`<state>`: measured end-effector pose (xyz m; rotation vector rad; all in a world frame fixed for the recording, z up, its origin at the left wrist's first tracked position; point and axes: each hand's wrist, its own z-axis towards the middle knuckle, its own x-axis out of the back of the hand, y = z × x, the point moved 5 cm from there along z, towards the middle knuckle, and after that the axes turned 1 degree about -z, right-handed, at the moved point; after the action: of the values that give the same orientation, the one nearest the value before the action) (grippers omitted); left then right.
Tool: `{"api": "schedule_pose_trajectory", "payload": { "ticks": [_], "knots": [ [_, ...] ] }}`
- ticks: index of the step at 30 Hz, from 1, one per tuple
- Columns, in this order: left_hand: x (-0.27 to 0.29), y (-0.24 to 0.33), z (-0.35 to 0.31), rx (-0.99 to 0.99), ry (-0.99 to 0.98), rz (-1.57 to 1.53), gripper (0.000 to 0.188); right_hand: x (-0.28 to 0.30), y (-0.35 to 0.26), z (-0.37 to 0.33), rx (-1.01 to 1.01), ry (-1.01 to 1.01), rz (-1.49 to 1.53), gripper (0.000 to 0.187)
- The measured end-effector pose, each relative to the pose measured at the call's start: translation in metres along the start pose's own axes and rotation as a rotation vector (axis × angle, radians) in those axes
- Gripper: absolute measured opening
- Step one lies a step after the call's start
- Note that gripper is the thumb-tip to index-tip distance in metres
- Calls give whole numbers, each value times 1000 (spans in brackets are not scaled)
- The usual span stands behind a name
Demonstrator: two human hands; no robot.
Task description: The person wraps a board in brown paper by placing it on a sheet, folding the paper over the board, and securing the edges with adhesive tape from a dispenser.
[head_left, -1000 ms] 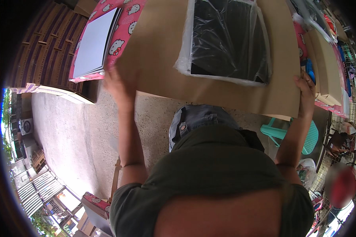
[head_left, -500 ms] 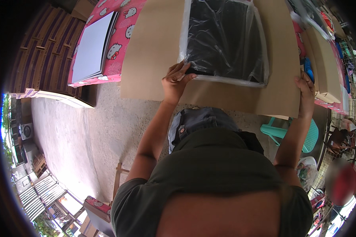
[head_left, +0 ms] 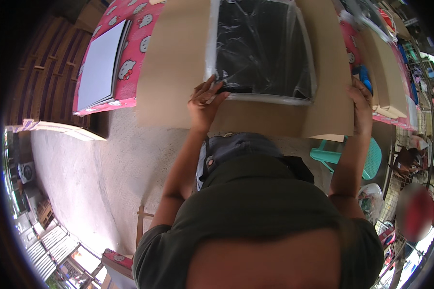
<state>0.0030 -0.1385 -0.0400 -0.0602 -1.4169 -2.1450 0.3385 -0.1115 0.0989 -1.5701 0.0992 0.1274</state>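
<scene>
1. Pink patterned surface [head_left: 134, 52] showed at the upper left of the frame.
2. Cardboard [head_left: 173, 62] lay at top centre, under the black panel [head_left: 263, 53] wrapped in plastic.
3. Left hand [head_left: 205, 107] touched the panel's lower-left corner; whether it pinched, I could not tell.
4. Right hand [head_left: 361, 107] was clamped on the cardboard's right edge.

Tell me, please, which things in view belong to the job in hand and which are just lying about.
In hand:
wrapped black panel, left hand at its near left corner
brown sheet beneath it, right hand at its right edge

Lying about:
white-topped sheets on the pink surface
green stool
stacked brown cartons
</scene>
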Motion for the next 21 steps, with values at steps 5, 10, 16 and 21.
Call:
{"api": "schedule_pose_trajectory", "payload": {
  "ticks": [5, 10, 16, 21],
  "knots": [
    [48, 8, 11, -126, -8, 206, 48, 3, -2, 0, -39, -25, -29, 23],
    [210, -123, 2, 231, 273, 680, 52, 1, 0, -1, -31, -58, -7, 16],
    [228, -152, -22, 582, 131, 433, 32, 8, 6, 2, 18, -50, -134, 13],
    [221, -147, -31, 761, 304, -35, 30, -6, -3, 5, 94, -85, -85, 9]
  ]
}}
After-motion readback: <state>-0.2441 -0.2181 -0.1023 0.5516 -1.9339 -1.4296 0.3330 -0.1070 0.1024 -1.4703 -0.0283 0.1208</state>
